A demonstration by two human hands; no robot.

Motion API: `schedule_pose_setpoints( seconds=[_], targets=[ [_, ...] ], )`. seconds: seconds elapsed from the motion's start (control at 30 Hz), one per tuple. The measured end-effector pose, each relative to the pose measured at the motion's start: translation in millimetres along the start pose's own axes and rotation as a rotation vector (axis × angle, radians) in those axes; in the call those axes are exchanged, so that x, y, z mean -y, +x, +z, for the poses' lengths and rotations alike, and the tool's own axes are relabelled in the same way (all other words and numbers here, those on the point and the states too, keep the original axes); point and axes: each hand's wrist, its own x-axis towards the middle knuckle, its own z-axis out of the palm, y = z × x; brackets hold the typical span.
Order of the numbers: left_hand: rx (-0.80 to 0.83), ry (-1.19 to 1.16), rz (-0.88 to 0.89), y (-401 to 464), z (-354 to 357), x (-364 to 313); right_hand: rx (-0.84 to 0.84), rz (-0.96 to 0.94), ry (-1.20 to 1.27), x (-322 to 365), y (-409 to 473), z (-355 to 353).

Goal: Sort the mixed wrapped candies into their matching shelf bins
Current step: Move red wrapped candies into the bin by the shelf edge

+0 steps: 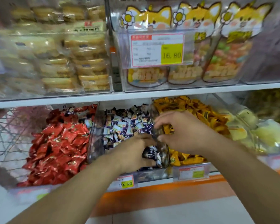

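White two-tier shop shelf (152,94) with an orange front edge (160,183); clear plastic bins along the lower tier. Crinkly red candies (58,143) toward the left end, purple-and-white candies (124,125) in the middle bin, yellow packets (200,113) to the right. Far ends blurred, price tags mostly unreadable. Left hand (132,152) curled around a fistful of purple-and-white wrappers at the middle bin's front; right hand (181,131) pinching at the clear divider (160,135), contents unclear

We see glossy foil-like red candy wrappers (58,143), clear smooth plastic bin walls (95,126), and perhaps paper price tags (157,50).
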Motion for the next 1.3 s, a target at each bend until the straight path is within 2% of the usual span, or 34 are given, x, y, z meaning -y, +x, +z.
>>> schedule_pose_setpoints(
  seconds=[0.17,0.4,0.53,0.6,0.7,0.77,0.87,0.93,1.03,1.3],
  targets=[
    [-0.023,0.031,0.004,9,-1,3,0.012,0.018,0.067,-4,0,-1],
    [-0.188,0.018,-0.168,-4,-20,17,0.011,0.014,0.095,-6,1,-1],
    [-0.317,0.156,-0.275,-8,-44,28,0.019,0.009,0.097,-5,2,-2],
    [-0.307,0.247,-0.337,-10,-47,32,0.019,0.006,0.088,-5,2,-2],
    [-0.28,0.366,-0.257,-10,-39,31,0.02,0.009,0.08,-4,2,-3],
    [-0.26,0.258,-0.121,-9,-32,26,0.018,0.012,0.083,-3,3,-2],
    [-0.039,0.054,-0.008,-6,-19,16,0.013,0.018,0.08,-3,4,0],
    [0.096,0.154,0.026,-3,-9,15,0.017,0.024,0.087,-3,5,0],
    [0.085,0.294,0.042,1,-4,16,0.021,0.017,0.088,-5,7,2],
    [0.027,0.253,0.054,3,-14,25,0.008,-0.019,0.083,-7,6,3]
  ],
)
